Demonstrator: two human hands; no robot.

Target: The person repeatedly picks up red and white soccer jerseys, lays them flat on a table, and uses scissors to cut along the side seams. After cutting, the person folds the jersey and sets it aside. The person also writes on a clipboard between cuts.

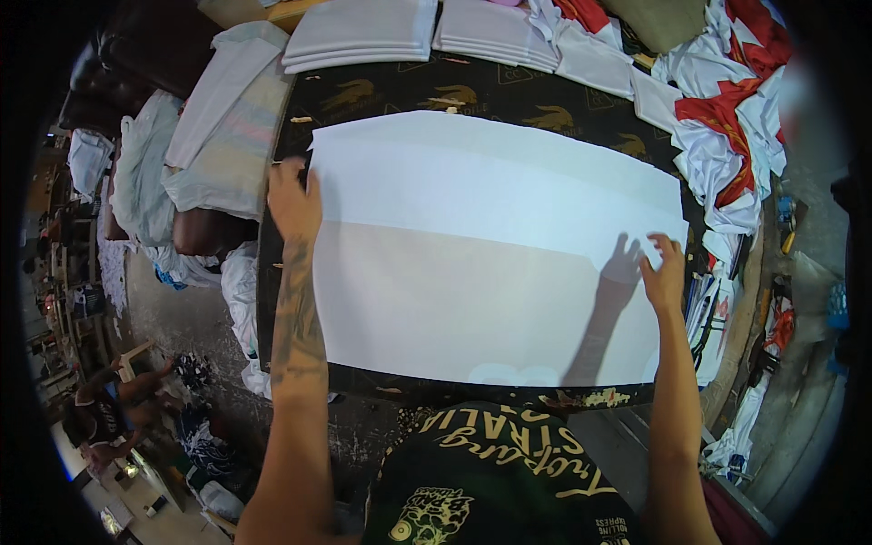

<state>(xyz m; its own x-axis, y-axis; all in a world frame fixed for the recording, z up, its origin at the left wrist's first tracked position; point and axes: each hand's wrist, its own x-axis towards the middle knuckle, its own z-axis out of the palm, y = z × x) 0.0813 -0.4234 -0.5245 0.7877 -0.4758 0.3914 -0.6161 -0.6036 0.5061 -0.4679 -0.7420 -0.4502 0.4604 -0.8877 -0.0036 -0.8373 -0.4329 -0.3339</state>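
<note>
A large white sheet [454, 304], cloth or paper I cannot tell, lies flat across the dark printed tabletop [381, 91]. Its far part is a brighter white layer [472, 182], with a straight border running across the middle. At the left edge, my left hand [295, 202] has its thumb apart from its slightly blurred fingers, and grips nothing that I can see. My right hand [665, 271] is over the right side with curved, spread fingers. Its shadow falls on the sheet, and it holds nothing visible.
Folded white stacks [359, 32] line the table's far edge, with another stack [495, 36] beside them. Red and white garments [727, 127] are heaped at the far right. Plastic-wrapped bundles [227, 136] lie on the left. Other people [109, 409] are at the lower left.
</note>
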